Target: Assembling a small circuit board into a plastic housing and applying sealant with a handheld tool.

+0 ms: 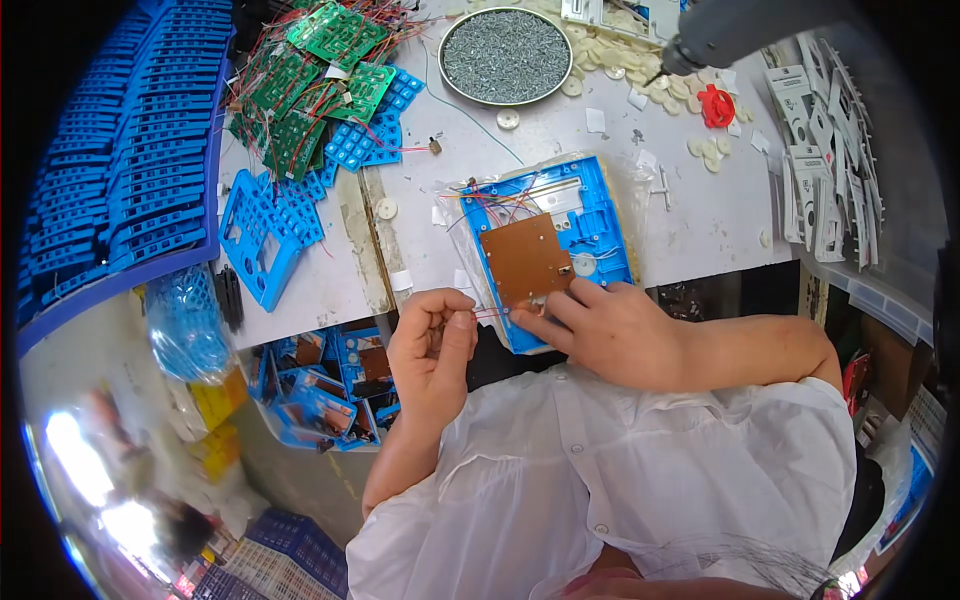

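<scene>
A blue plastic housing lies tilted at the table's front edge. Set inside it is a brown circuit board, with thin coloured wires running along its far side. My left hand is closed at the housing's near left corner, its thumb and fingers pinching thin reddish wires. Over the near right part of the board, my right hand presses with bent fingers at the board's lower edge. Its fingertips partly cover whatever lies beneath them. A white round disc shows in the housing beside the board.
A round tray of small metal screws stands at the back, near scattered cream discs. Green circuit boards with wires pile up at back left. A grey power screwdriver hangs at upper right. Blue parts fill a bin at left.
</scene>
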A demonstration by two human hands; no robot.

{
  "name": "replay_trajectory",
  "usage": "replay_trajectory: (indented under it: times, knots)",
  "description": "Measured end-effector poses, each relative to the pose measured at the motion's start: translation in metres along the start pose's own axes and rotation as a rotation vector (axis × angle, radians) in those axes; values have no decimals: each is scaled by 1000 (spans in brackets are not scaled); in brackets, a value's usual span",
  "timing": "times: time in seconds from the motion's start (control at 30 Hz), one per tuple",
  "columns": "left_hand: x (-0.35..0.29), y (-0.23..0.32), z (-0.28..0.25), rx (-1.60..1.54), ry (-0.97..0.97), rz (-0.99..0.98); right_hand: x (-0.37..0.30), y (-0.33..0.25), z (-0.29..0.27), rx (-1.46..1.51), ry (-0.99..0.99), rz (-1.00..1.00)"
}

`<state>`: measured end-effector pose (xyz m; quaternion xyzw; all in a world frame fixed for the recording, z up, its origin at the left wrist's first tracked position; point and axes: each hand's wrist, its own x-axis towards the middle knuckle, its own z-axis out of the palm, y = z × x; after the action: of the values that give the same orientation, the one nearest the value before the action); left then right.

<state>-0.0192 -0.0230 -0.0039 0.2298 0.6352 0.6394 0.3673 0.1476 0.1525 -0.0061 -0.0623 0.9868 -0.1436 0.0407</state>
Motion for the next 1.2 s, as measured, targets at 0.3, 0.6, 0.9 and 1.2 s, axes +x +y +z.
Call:
replay_trajectory:
  times: [0.3,0.6,0.9,1.2]
  knots:
    - [-1,-6,-2,-2,0,10,-12,6,-2,84,42,-14]
    - [-5,-14,-4,-22,12,7,-12,2,-5,66,91,10]
    - [-8,-13,-3,-13,26,-30,-7,4,-4,130,64,59]
    - [-15,-9,-14,-80,28,-33,-14,9,-6,96,24,-6]
